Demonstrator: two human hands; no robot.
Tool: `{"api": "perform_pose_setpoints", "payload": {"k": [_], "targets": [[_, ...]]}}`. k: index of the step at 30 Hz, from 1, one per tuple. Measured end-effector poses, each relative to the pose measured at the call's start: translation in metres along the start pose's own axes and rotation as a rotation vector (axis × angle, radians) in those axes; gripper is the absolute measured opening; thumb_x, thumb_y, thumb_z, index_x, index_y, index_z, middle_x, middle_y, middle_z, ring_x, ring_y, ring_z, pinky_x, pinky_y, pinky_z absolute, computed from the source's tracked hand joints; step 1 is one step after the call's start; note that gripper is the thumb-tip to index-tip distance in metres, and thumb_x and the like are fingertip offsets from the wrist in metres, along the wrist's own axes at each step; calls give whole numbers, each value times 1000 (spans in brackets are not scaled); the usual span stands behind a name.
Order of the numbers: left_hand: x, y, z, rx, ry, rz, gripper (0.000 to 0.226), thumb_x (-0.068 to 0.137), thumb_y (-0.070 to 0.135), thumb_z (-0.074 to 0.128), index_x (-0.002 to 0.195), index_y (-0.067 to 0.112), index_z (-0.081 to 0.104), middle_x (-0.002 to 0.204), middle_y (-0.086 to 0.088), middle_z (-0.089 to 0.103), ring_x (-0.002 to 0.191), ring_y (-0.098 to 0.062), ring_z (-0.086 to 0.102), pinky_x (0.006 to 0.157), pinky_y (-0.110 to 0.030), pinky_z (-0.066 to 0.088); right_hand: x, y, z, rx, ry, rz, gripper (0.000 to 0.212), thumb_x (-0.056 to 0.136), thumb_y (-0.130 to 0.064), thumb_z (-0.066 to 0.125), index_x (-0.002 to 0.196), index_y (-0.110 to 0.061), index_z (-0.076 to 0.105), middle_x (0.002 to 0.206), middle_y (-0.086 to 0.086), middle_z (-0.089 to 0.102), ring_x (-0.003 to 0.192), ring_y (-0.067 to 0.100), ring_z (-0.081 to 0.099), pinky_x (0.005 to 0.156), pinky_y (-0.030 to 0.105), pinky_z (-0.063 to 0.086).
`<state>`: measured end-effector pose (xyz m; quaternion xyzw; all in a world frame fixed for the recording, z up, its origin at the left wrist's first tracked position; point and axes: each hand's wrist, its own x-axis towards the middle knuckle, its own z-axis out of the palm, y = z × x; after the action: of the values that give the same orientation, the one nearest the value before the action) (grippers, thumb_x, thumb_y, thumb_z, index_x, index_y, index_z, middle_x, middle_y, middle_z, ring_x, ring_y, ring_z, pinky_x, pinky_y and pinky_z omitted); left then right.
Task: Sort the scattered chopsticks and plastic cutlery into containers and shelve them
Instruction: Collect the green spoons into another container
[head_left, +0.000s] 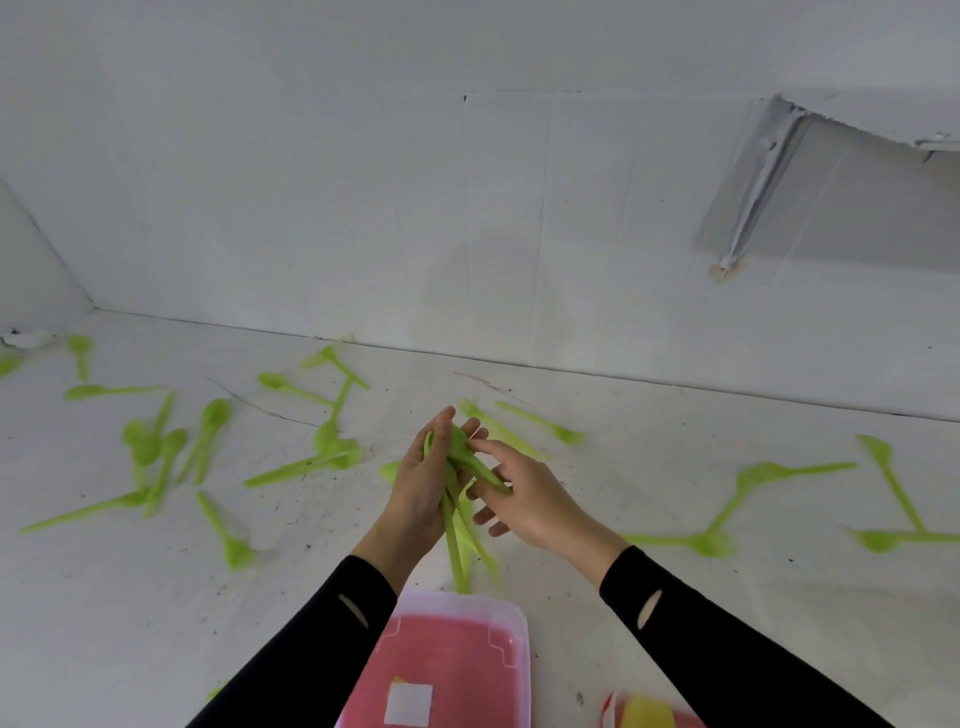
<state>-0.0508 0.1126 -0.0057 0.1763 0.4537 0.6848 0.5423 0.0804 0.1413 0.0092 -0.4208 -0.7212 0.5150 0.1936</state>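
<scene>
Cutlery of green plastic lay scattered over the white floor (649, 483): a loose spoon cluster (208, 431) on the left, more spoons (769, 470) on the right, and a few further pieces toward the far white wall (363, 208). Near the middle, the left hand (421, 483) gripped a bundle of green cutlery (454, 525), fingers curled round it, bowls up by the fingertips and handles hanging down toward the near side. The right hand (535, 499) met it from the right, with the index finger laid along the top of one green spoon (480, 467) of that bundle and the other fingers curled beneath it, pinching it. Both arms wore black sleeves. Just near of the hanging handles sat a translucent container (514, 623) with a pink inside and a white square label. At the near right edge, partly cut off, sat a yellow and red object (649, 714) that I could not identify.
</scene>
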Motion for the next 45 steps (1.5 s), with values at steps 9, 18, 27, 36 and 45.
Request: {"api": "perform_pose_setpoints", "payload": {"k": [9,18,27,36,45], "targets": [[-4,15,-5,27,52,-44,59,96,66,25,131,25,50,116,6,72,107,-14,69,82,-41,54,-8,-17,-2,184,-230,63,55,103,-10,45,152,-32,30,111,11,67,90,27,72,76,39,61],[-17,4,3,-107,124,-28,54,100,56,34,123,9,47,119,-8,70,108,-22,69,93,-44,51,-21,-11,5,-13,-175,-23,51,98,-17,52,146,-30,38,100,-3,65,64,11,66,58,26,55],[-34,-17,9,-28,105,-50,77,94,62,33,127,-5,53,123,-25,64,113,-36,64,95,-38,53,-33,-3,-16,291,-68,72,32,97,-13,42,121,-29,57,79,2,50,45,10,30,43,23,28],[-60,-57,25,-97,31,-26,54,84,35,65,114,-10,59,99,-25,65,87,-31,68,79,-32,59,-66,22,-31,221,-54,105,25,101,-18,43,121,-24,59,80,2,51,45,10,34,41,23,28],[-85,-56,37,-240,137,-38,57,92,57,46,125,11,48,125,-13,66,106,-25,69,84,-40,56,-89,28,-12,-367,-32,-201,40,104,-26,40,141,-37,48,94,-4,62,49,4,51,40,12,38]]}}
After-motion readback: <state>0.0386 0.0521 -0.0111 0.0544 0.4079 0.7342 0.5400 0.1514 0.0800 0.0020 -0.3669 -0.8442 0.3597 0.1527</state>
